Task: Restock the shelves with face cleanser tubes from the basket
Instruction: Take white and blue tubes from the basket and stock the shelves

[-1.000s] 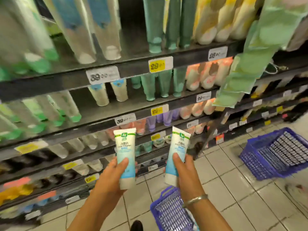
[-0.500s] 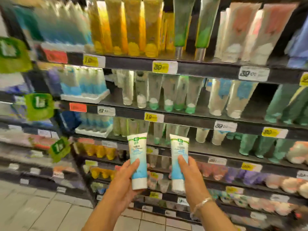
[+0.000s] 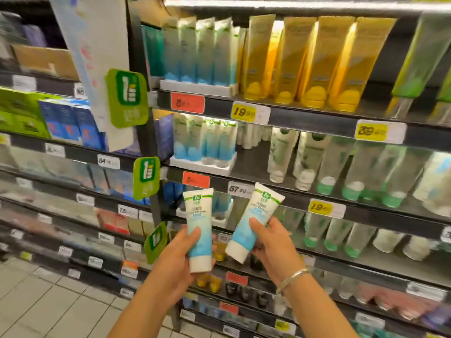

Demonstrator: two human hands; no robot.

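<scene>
While shelf labels [image 3: 244, 189] blur, left hand [image 3: 181, 254] fingers, right hand [image 3: 273, 242] fingers each clasp cleanser tube [image 3: 199, 225].

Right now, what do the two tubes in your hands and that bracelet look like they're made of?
Left tube and right tube: probably soft plastic, smooth printed skin with a slight sheen, white caps. Bracelet: apparently metal, a silvery band with bright glints.

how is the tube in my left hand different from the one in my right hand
The white and pale blue cleanser tube in the left hand stands nearly upright, while the matching white and pale blue tube in the right hand leans with its top to the right. The left hand has its grip around the lower half of its tube; the right hand has its grip at mid-body. Both are cap-down, with the same green logo and colours.
</scene>
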